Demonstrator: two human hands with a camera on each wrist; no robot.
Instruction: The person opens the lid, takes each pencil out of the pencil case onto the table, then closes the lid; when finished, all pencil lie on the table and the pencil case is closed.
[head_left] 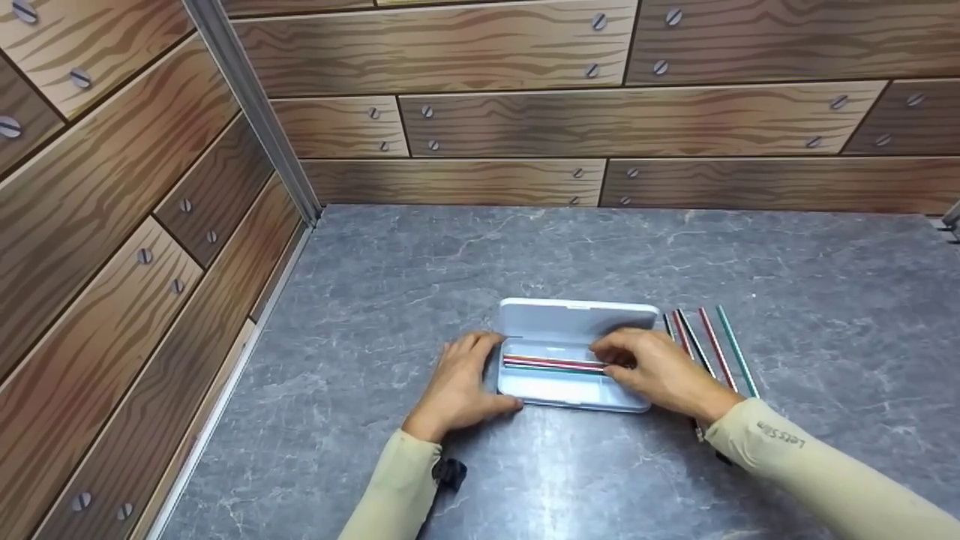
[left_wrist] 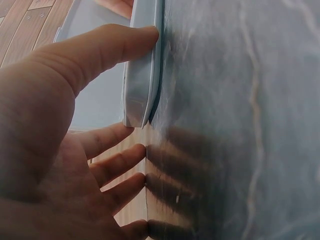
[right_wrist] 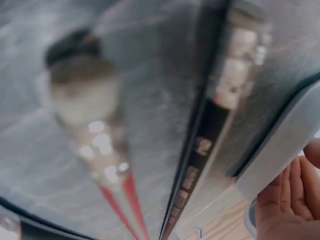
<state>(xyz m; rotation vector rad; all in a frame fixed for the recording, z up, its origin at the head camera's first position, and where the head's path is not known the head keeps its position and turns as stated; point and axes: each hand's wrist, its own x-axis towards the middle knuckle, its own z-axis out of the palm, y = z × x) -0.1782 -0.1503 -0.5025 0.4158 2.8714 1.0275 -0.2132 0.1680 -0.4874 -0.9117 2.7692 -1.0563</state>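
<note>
A pale blue-white pencil case (head_left: 577, 306) lies on the table with its lid raised at the back. Several pencils (head_left: 551, 365), red, white and green among them, lie side by side in its tray. My left hand (head_left: 457, 382) holds the case's left end, thumb on the front side (left_wrist: 142, 90) and forefinger at the corner; its other fingertips are spread below. Inside the right half of the case, my right hand (head_left: 660, 367) has thumb and fingers curled at the pencils' right ends, covering those ends. Only part of that hand shows in the right wrist view.
More pencils (head_left: 739, 349) lie on the table to the right of the case, partly under my right forearm. Up close, a black pencil (right_wrist: 192, 165) and a red-striped pencil (right_wrist: 132, 205) show eraser ends. Wood-print walls (head_left: 502, 127) stand behind and at the left.
</note>
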